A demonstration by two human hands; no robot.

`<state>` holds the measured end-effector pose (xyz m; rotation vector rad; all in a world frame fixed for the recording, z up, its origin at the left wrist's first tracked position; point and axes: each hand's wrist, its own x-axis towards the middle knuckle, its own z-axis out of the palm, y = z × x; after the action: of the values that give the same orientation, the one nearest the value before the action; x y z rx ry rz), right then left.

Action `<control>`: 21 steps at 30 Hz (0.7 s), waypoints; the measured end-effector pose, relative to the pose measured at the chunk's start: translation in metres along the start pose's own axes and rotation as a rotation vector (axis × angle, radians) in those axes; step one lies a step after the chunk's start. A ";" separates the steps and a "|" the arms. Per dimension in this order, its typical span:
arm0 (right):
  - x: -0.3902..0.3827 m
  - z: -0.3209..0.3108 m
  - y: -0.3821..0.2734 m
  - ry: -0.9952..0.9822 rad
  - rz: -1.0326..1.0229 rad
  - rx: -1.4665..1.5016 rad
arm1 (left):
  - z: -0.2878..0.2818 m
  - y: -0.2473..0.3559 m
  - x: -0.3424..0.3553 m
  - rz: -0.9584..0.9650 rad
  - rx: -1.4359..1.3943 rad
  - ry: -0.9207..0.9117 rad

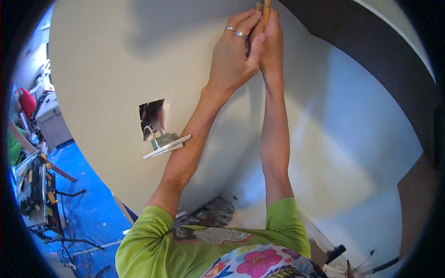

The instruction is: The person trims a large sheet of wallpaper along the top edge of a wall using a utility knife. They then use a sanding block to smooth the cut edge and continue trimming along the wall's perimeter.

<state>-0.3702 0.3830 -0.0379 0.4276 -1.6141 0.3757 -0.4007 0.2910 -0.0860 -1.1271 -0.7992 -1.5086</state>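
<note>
Both my arms are raised along a pale wall (116, 55), hands together near the upper edge of the view. My left hand (236, 55), with two rings, is closed, its thumb crossing toward the right hand. Pressed beside it, my right hand (272, 44) is closed too. Between their fingertips shows a narrow orange-brown thing (266, 11) with a dark greenish part; the frame edge cuts it off and its kind is unclear. By my left forearm, a white switch or socket plate (167, 147) hangs tilted on wires from a square wall opening (152, 116).
A dark brown band (371, 60) curves along the wall's upper right. Blue floor covering (88, 185) lies at lower left, with a folding work stand (39, 194) bearing tools, and a grey cabinet (54, 120) behind. A dark smudge-like patch (211, 213) appears beyond my chest.
</note>
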 end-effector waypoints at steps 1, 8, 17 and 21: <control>0.001 0.002 0.001 0.040 -0.053 -0.026 | 0.002 0.000 0.002 0.042 0.038 0.015; 0.013 0.011 -0.004 0.041 -0.077 0.169 | -0.001 0.024 0.028 0.046 0.210 -0.063; 0.026 0.001 -0.009 -0.066 -0.005 0.389 | 0.018 0.028 0.043 0.073 0.259 -0.101; 0.031 -0.006 -0.009 -0.111 -0.008 0.466 | 0.024 0.024 0.045 0.071 0.284 -0.060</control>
<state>-0.3627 0.3764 -0.0070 0.8184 -1.6269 0.7386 -0.3718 0.2913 -0.0372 -0.9802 -0.9710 -1.2617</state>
